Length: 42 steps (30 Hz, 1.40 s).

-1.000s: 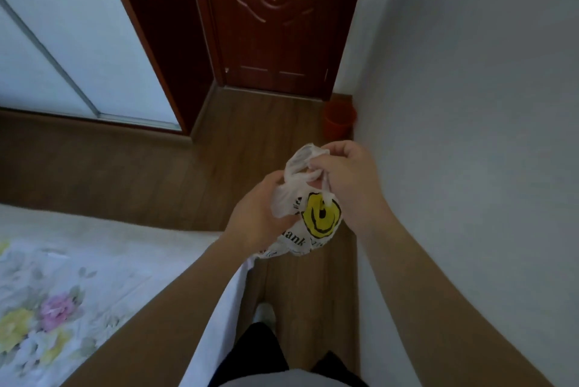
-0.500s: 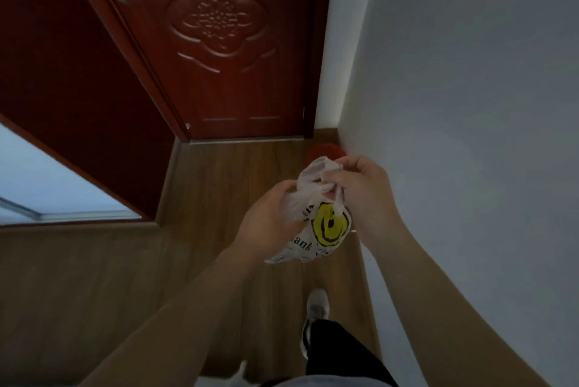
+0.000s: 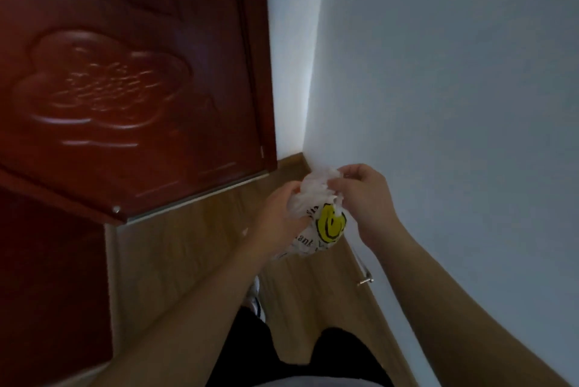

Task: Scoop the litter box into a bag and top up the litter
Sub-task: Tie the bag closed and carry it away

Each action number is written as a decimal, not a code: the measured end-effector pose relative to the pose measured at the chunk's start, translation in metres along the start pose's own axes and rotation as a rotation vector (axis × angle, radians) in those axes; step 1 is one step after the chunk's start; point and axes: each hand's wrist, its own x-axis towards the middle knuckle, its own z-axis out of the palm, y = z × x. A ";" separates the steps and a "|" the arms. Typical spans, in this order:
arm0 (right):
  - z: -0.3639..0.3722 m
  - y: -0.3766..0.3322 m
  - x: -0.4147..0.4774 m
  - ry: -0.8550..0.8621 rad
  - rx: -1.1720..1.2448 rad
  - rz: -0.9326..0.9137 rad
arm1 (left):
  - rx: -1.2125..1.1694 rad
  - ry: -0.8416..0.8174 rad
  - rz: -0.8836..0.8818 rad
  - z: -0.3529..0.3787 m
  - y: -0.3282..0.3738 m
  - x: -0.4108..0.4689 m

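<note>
A dark red carved wooden door (image 3: 131, 83) fills the far left of my view. A plain pale wall (image 3: 454, 79) runs along my right, meeting a narrow white corner strip (image 3: 286, 51). Light brown wood-plank floor (image 3: 175, 258) lies below me.

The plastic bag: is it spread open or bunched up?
Bunched up: both hands, left and right, grip the crumpled bag.

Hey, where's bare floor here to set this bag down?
Bare floor lies between the door and your left arm. The strip along the wall is tight: a doorstop sticks out there, and your shoe stands below the bag.
</note>
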 end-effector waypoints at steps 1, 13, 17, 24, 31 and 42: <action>0.010 0.001 0.022 0.046 -0.002 0.013 | 0.024 -0.036 0.010 -0.002 -0.008 0.026; 0.073 0.096 0.242 0.283 0.017 0.202 | 0.210 -0.315 0.047 0.061 -0.132 0.255; 0.088 0.169 0.315 0.289 -0.032 0.236 | 0.205 -0.356 0.033 0.118 -0.200 0.312; 0.106 0.299 0.406 0.285 -0.138 0.320 | 0.234 -0.461 -0.029 0.213 -0.311 0.376; 0.120 0.374 0.447 0.166 -0.295 0.395 | 0.259 -0.580 -0.088 0.248 -0.369 0.403; 0.119 0.299 0.406 0.004 -0.651 0.330 | 0.439 -0.582 0.045 0.177 -0.296 0.385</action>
